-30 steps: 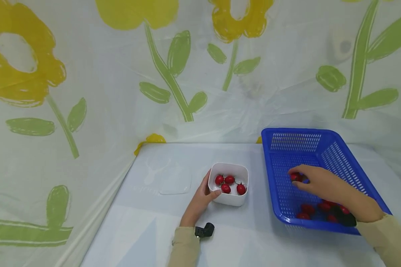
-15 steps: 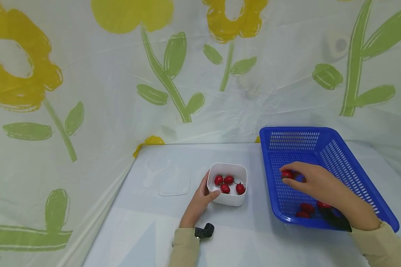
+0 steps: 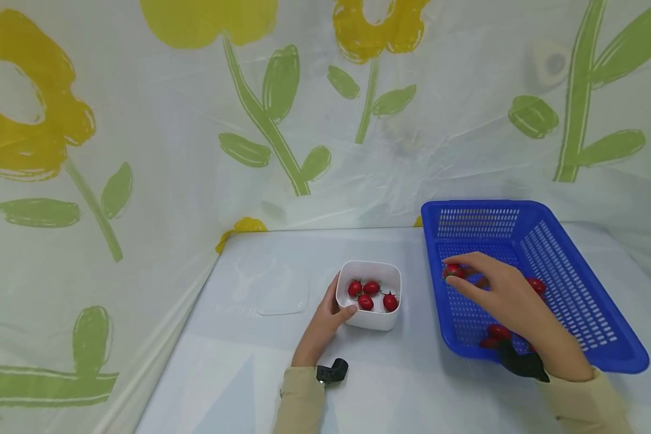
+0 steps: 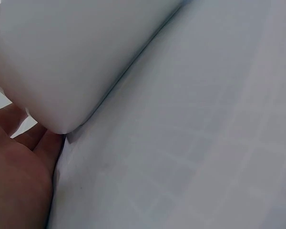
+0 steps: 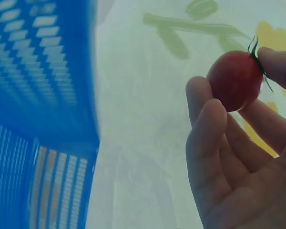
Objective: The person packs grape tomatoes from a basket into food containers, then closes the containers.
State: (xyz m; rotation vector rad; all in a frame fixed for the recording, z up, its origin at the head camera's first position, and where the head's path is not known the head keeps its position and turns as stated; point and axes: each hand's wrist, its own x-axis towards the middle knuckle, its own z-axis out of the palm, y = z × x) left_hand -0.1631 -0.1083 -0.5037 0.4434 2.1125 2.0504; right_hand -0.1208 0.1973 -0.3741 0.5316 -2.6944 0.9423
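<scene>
A small cherry tomato [image 5: 236,80] with a green stalk is pinched between the thumb and fingertips of my right hand [image 3: 496,289], above the left side of a blue plastic basket [image 3: 586,283]. My left hand [image 3: 325,322] holds a white square container [image 3: 371,320] by its left side, thumb at the front rim and fingers along the outer wall. Several red cherry tomatoes [image 3: 371,287] lie inside that container. More tomatoes [image 3: 499,331] lie in the basket, partly hidden by my right arm and its black wrist camera. In the left wrist view, the fingers [image 4: 31,136] touch the container's lower corner.
A clear flat lid [image 3: 283,298] lies on the white table left of the container. Behind and to the left hangs a white curtain [image 3: 168,181] printed with yellow flowers. The basket's raised rim stands between its tomatoes and the container.
My right hand has moved left and a little upward with the tomato, toward the basket's left rim. My left hand and the container hold their place.
</scene>
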